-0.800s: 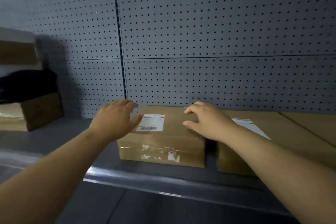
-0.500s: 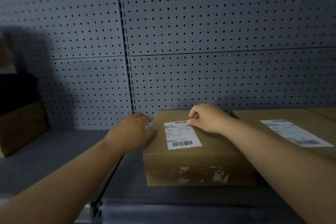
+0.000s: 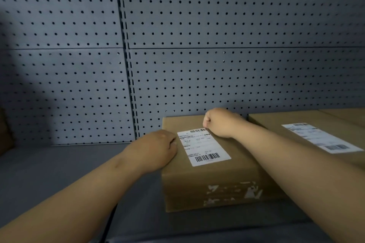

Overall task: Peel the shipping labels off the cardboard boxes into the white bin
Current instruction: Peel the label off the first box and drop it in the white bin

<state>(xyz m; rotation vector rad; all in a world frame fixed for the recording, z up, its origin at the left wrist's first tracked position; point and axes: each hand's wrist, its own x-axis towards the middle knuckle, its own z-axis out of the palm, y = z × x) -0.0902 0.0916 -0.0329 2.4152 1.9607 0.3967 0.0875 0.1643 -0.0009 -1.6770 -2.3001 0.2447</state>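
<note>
A cardboard box sits on a grey shelf, with torn label scraps on its front face. A white shipping label with barcodes lies flat on its top. My left hand grips the box's top left edge, fingers beside the label's near left side. My right hand is curled into a fist at the label's far right corner, fingertips pinched on that corner. To the right stands a second cardboard box carrying its own label. The white bin is out of view.
A grey pegboard wall rises right behind the boxes. The grey shelf surface stretches left of the box. A brown object shows at the far left edge. Another box edge lies at the far right.
The view has moved closer to the box. My left hand slid onto the box's left edge. My right hand went from open above the box to a fist at the label's far corner.
</note>
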